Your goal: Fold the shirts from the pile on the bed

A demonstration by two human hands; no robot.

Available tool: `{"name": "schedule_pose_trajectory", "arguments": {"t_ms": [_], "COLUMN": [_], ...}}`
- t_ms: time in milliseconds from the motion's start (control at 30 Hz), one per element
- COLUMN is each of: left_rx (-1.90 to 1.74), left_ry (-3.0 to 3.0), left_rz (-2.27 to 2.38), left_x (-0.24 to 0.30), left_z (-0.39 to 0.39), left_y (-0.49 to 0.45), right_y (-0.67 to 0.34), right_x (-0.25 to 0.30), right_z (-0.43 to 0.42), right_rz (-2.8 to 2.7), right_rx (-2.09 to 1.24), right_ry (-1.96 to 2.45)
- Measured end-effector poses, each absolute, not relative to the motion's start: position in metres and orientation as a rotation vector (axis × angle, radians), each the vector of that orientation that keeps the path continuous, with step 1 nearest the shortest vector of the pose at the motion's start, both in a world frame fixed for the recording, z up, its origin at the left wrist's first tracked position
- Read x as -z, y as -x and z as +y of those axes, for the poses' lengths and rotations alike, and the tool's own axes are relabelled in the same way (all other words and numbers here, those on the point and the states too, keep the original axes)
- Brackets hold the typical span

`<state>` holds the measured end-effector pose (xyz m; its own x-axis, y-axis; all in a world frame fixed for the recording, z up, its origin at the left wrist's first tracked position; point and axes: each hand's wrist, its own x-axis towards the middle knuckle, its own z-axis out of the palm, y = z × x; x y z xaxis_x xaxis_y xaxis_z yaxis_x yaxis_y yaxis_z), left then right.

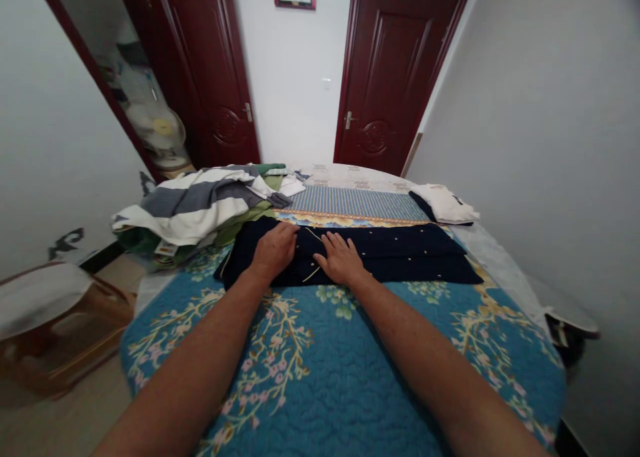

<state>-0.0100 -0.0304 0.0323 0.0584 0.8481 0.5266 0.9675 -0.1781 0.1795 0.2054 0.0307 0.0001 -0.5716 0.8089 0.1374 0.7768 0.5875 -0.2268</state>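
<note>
A navy garment [400, 251] with small pale dots and thin yellowish lines lies folded into a long strip across the bed-like quilted cover. My left hand [277, 249] is on its left part, with the fingers curled in against the fabric; the fingertips are partly hidden. Just to the right, my right hand [341, 258] rests flat on the same garment with its fingers spread. Beneath it all is a blue floral quilted cover [345, 363] on a table.
A heap of clothes [200, 203], striped white and grey with green pieces, lies at the back left. Folded pale clothing [443, 203] sits on a dark piece at the back right. A wooden stool or chair [65, 317] stands on the left; walls flank both sides.
</note>
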Motion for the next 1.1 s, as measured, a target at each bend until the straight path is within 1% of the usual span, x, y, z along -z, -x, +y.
{"name": "schedule_pose_trajectory", "arguments": {"t_ms": [67, 167, 267, 467, 667, 900, 1100], "left_rx": [0.664, 0.400, 0.278, 0.230, 0.155, 0.094, 0.081], "left_ry": [2.290, 2.329, 2.262, 2.040, 1.973, 1.964, 1.953], "left_rz": [-1.760, -1.986, -2.200, -2.395, -2.383, -2.338, -2.346], "left_x": [-0.025, -0.009, 0.000, -0.006, -0.005, -0.001, -0.001], "left_z": [-0.028, -0.026, -0.025, -0.026, -0.019, -0.010, -0.009], "left_y": [-0.004, -0.012, -0.010, -0.011, -0.009, -0.002, -0.001], "right_y": [-0.205, -0.207, -0.207, -0.206, -0.221, -0.294, -0.374], "right_x": [0.002, 0.005, 0.007, 0.005, -0.002, -0.006, -0.006], "right_z": [0.031, 0.032, 0.033, 0.033, 0.032, 0.046, 0.068], "right_rz": [-2.597, -2.597, -2.588, -2.571, -2.561, -2.518, -2.460], "right_rx": [-0.197, -0.189, -0.190, -0.221, -0.277, -0.268, -0.212], "right_ry": [1.309, 1.302, 1.285, 1.293, 1.255, 1.357, 1.591]}}
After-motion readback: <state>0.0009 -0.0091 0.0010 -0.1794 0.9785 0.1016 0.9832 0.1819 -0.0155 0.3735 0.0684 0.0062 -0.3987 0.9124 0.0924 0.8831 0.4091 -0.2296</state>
